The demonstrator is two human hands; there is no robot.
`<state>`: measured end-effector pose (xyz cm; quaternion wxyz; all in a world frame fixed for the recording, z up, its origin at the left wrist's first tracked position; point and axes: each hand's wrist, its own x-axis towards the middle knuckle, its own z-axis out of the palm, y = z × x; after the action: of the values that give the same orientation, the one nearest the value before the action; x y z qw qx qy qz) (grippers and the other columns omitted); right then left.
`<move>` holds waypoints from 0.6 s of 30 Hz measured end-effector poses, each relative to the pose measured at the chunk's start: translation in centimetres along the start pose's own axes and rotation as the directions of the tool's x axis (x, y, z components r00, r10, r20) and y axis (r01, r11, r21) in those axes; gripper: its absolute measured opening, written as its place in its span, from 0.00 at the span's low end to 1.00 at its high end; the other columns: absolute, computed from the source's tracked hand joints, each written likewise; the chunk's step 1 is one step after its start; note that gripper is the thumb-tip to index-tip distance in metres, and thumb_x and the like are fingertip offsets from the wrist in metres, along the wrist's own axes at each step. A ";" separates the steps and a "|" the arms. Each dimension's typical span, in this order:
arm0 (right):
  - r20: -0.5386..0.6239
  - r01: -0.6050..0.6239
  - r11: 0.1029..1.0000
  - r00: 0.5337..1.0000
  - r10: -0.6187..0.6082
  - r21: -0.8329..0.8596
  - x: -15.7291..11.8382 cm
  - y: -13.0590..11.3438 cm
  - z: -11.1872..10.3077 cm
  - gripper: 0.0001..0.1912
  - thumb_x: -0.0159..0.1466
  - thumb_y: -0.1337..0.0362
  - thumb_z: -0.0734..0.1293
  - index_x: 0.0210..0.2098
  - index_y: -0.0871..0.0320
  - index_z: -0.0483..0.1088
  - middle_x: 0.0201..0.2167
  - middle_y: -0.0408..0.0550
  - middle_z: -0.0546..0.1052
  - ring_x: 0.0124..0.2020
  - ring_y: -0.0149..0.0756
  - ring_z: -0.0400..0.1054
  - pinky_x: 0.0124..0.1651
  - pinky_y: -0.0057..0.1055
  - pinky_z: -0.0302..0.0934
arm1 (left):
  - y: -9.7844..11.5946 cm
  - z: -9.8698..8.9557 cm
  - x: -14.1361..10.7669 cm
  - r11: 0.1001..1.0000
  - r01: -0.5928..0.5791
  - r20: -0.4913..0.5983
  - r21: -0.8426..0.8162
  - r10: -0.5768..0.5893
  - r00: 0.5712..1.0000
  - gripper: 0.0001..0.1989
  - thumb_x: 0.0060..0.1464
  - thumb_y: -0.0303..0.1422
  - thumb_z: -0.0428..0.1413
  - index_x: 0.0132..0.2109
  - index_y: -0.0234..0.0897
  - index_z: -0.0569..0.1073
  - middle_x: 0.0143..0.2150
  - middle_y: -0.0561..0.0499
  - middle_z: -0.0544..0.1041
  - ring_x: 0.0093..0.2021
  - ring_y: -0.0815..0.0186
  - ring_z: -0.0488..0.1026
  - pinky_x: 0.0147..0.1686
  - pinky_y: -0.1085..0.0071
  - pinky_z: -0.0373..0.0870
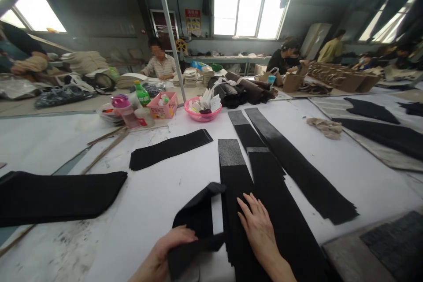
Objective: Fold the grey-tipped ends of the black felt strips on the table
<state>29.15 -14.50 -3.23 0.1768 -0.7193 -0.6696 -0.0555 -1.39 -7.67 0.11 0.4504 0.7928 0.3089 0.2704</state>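
Note:
My left hand [172,246] grips a black fabric piece [194,216], which is folded over and lifted at the left of a long stack. Flat on that stack of black fabric strips [231,185] lies my right hand [257,222], fingers stretched out. The stack has a grey speckled end [232,152] at its far side. Right beside it runs another black strip stack [277,194], partly under my right wrist. Part of the lifted piece hides my left fingertips.
More black stacks lie at left [59,196], centre [170,147] and right [297,163]. Behind them stand a pink basket [202,117], a pink box [163,106] and a green bottle [142,94]. A crumpled beige cloth [324,127] lies right. Several people work at the far tables.

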 end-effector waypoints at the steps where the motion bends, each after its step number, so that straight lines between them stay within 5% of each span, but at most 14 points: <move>1: 0.000 0.000 1.000 1.000 0.000 0.009 0.1 0.0 -0.1 0.19 0.68 0.65 0.59 0.58 0.53 0.63 0.59 0.51 0.64 0.63 0.48 0.54 0.62 0.50 0.52 | -0.4 0.8 -0.4 0.999 -0.039 0.049 0.024 0.037 0.998 0.13 0.61 0.40 0.50 0.43 0.44 0.78 0.45 0.50 0.80 0.51 0.60 0.74 0.61 0.56 0.60; 4: 0.014 -0.011 0.998 1.000 0.010 0.058 0.5 -0.1 -1.0 0.17 0.68 0.65 0.59 0.56 0.54 0.65 0.57 0.53 0.66 0.61 0.49 0.57 0.60 0.51 0.55 | -0.8 2.1 -1.3 0.991 -0.105 0.135 0.085 0.093 0.986 0.13 0.60 0.43 0.50 0.39 0.46 0.79 0.41 0.51 0.80 0.51 0.61 0.73 0.64 0.55 0.54; 8: 0.080 -0.025 0.982 0.997 0.010 0.188 1.6 -1.8 -3.4 0.16 0.67 0.68 0.61 0.54 0.56 0.66 0.53 0.52 0.70 0.58 0.47 0.60 0.60 0.49 0.57 | -0.5 2.5 -1.9 0.987 -0.098 0.100 0.125 0.086 0.991 0.13 0.58 0.45 0.52 0.40 0.46 0.78 0.43 0.51 0.80 0.52 0.61 0.72 0.64 0.56 0.53; 12: 0.180 0.054 0.923 0.975 -0.131 0.382 2.6 -4.9 -4.8 0.16 0.65 0.71 0.64 0.52 0.52 0.68 0.52 0.47 0.71 0.56 0.42 0.62 0.62 0.44 0.53 | -0.8 3.2 -2.8 0.985 -0.108 0.075 0.135 0.099 0.992 0.12 0.57 0.44 0.54 0.41 0.45 0.77 0.45 0.50 0.79 0.53 0.62 0.72 0.64 0.60 0.55; 18: 0.253 0.184 0.846 0.903 -0.346 0.501 2.8 -7.9 -3.6 0.19 0.61 0.69 0.70 0.51 0.49 0.69 0.52 0.42 0.71 0.57 0.39 0.61 0.62 0.38 0.53 | -1.6 4.4 -3.8 0.965 -0.177 0.168 0.195 0.145 0.975 0.11 0.61 0.41 0.51 0.41 0.49 0.78 0.46 0.53 0.79 0.55 0.65 0.70 0.65 0.62 0.51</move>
<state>22.20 -12.69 2.46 0.2185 -0.5533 -0.7772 0.2050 -1.15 -12.22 -3.81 0.3634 0.8765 0.2348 0.2110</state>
